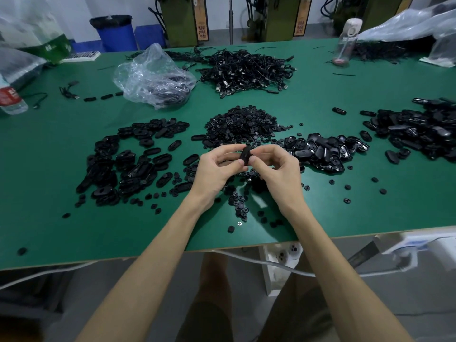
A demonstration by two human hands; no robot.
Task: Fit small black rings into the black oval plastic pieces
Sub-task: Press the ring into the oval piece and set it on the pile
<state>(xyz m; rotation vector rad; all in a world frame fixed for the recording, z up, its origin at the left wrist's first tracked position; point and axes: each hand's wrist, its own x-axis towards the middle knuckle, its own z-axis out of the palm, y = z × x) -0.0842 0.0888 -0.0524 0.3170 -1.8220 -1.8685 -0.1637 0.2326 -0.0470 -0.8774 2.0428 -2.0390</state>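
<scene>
Head view: a person stands at a green table (pixel 74 230) with both bare arms reaching out over it.
Left hand (pixel 217 169): the fingers are curled, and the thumb and fingertips pinch one end of a black oval piece (pixel 246 154).
Right hand (pixel 276 169): its fingers are curled too, and the thumb and first finger pinch the other end of the same piece.
Black oval piece: it sits between the two sets of fingertips, held up above the table. I cannot tell if a ring is inside it.
Heap of small rings (pixel 241 127): it lies just past the fingers, on the far side.
Loose rings (pixel 240 206): they are scattered under the hands and near the wrists.
Left pile of oval pieces (pixel 128 164): it is spread out to the left of the fingers.
Shiny pile of oval pieces (pixel 323 151): it lies just to the right of the fingers.
Far pile (pixel 419 132): more black pieces, well off to the right.
Heap of cables (pixel 246 70): it lies far past the fingers, behind the rings.
Plastic bag (pixel 153 77): see-through and crumpled, far from the fingers and to their left, with dark things inside.
Water bottle (pixel 12 99): it is at the far left edge.
</scene>
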